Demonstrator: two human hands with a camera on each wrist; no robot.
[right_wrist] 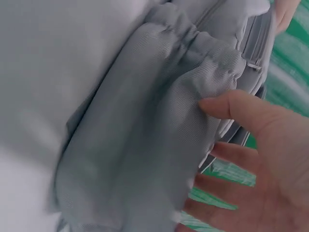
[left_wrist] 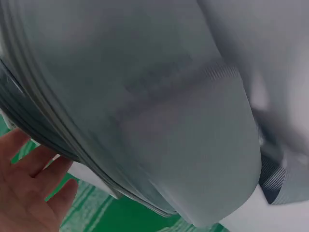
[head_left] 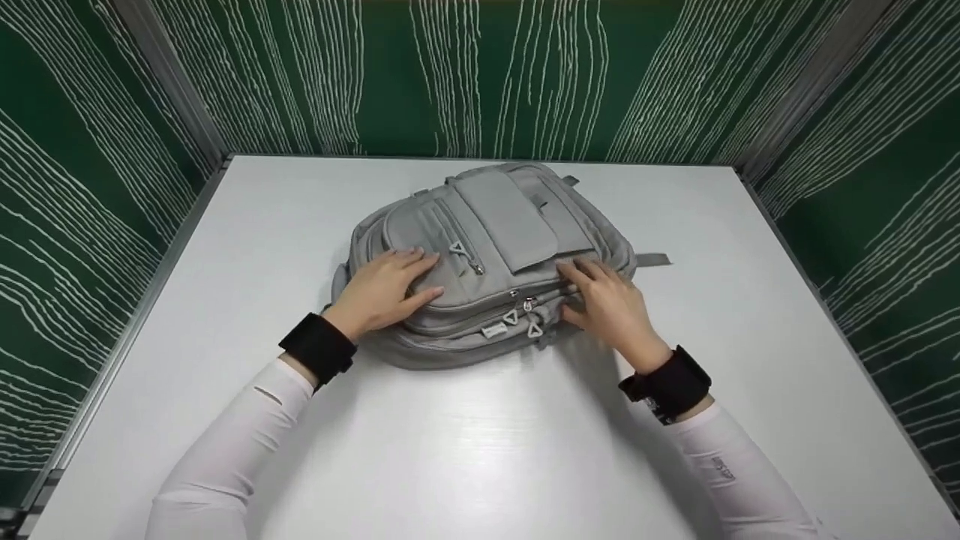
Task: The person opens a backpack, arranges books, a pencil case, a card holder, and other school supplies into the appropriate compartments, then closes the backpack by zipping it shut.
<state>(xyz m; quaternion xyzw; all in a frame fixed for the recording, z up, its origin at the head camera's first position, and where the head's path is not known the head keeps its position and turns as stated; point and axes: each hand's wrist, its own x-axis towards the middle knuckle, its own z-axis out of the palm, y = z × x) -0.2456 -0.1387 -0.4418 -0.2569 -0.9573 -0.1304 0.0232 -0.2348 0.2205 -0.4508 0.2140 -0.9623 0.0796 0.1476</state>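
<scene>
A grey backpack (head_left: 480,255) lies flat on the table with its front pockets facing up. My left hand (head_left: 386,291) rests on its left end with the fingers spread. In the left wrist view, fingertips of the left hand (left_wrist: 36,181) touch the zipped edge of the backpack (left_wrist: 135,111). At the near right corner, my right hand (head_left: 611,307) touches the bag, fingers on top and thumb lower on the side. The right wrist view shows the thumb of the right hand (right_wrist: 260,154) against a gathered side pocket (right_wrist: 140,116), the other fingers fairly straight.
Beneath the bag is a white table (head_left: 465,442). Triangular zipper pulls (head_left: 534,328) and a small white label (head_left: 494,330) hang on its near side. A strap (head_left: 654,259) sticks out to the right. Green walls with white streaks (head_left: 510,82) stand behind and at both sides.
</scene>
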